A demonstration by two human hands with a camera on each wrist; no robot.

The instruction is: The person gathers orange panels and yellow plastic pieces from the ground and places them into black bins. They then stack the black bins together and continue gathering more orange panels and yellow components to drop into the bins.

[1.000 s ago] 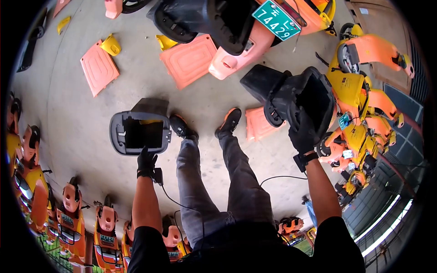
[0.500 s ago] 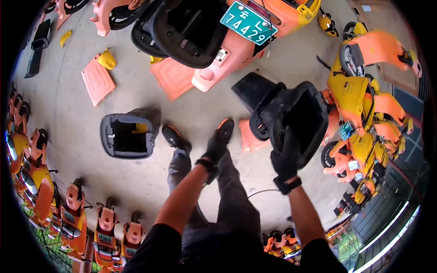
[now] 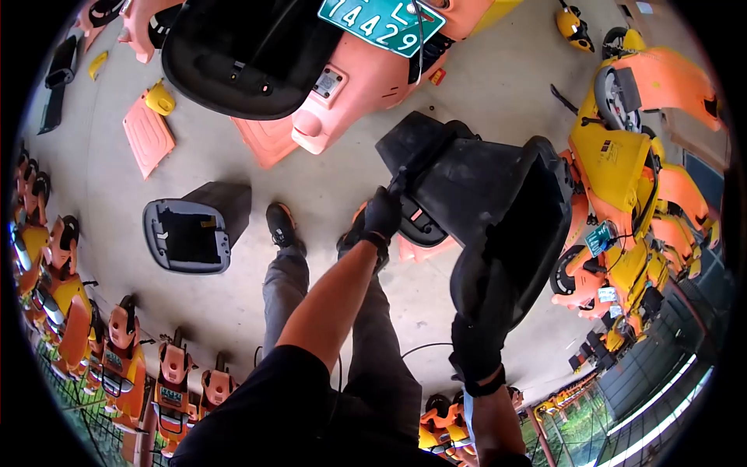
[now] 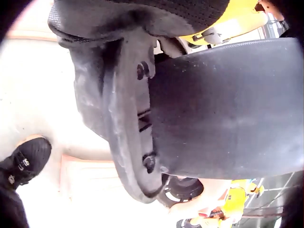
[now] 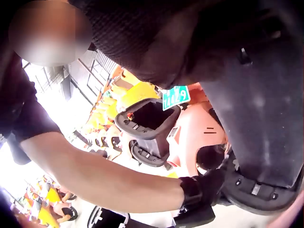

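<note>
Two black plastic storage bins are nested one in the other in front of me. My right hand [image 3: 478, 338], gloved in black, grips the near rim of the upper bin [image 3: 475, 179], whose wide mouth faces right. My left hand [image 3: 383, 214], also gloved, holds the rim of the lower bin [image 3: 408, 144]. In the left wrist view, the glove [image 4: 137, 19] lies over that flanged rim [image 4: 126, 114], with the upper bin's smooth wall [image 4: 228, 109] rising out of it. The fingertips are hidden.
Another black bin [image 3: 187, 233] stands on the concrete floor at left. Ahead are a pink scooter body with a green plate [image 3: 381, 27] and a large black bin [image 3: 241, 62]. Pink panels [image 3: 148, 136] lie on the floor. Yellow and orange scooters [image 3: 615, 171] line the right side, others the left.
My left hand has left the standing bin on the left and crossed right to the lower bin's rim. The nested bins appear larger, nearer my head, while my right hand keeps its hold.
</note>
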